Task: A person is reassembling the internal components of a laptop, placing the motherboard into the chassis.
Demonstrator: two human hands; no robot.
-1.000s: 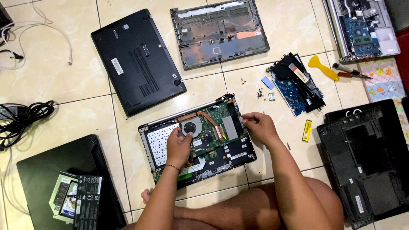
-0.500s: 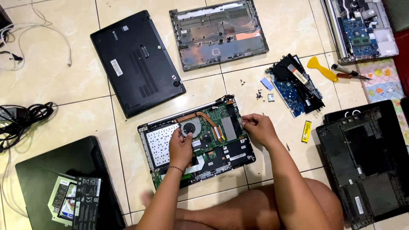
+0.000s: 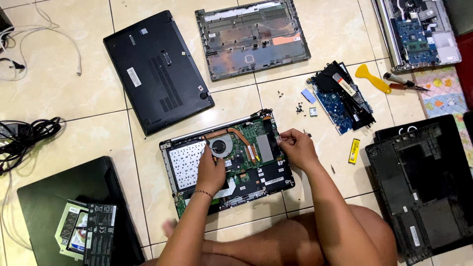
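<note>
I sit on a tiled floor [image 3: 69, 93] looking down at my two bare hands over an opened laptop; I describe things from left to right.

Far left, a tangle of black cables [image 3: 24, 135] lies on the tiles; below it a closed dark laptop [image 3: 64, 197] carries a silver drive caddy [image 3: 69, 234] and a black battery pack [image 3: 100, 234]; further up, a black laptop turned underside up [image 3: 155, 69] lies slanted.

In the middle, just in front of my knees, is the opened laptop [image 3: 226, 160], its inner boards showing; its long axis runs left to right, tilted so the right end sits a little further from me; the hinge edge faces away from me; a round fan [image 3: 221, 146] and copper heat pipes sit near that far edge.

My left hand [image 3: 211, 172] lies palm down on the boards just below the fan, fingers curled narrow; I cannot tell whether it holds anything.

My right hand [image 3: 295, 148] rests at the laptop's right edge, thumb and fingertips pinched close together on a small part too tiny to make out.

Beyond the laptop lies a grey bottom cover [image 3: 251, 39], inside up; right of my right hand are loose screws [image 3: 298, 107], a blue circuit board [image 3: 340, 101], a yellow pry tool [image 3: 372, 78], a screwdriver [image 3: 401, 81] and a small yellow strip [image 3: 354, 150]; far right, a black laptop shell [image 3: 423, 187]; at the top right corner, another open laptop [image 3: 419, 29].
</note>
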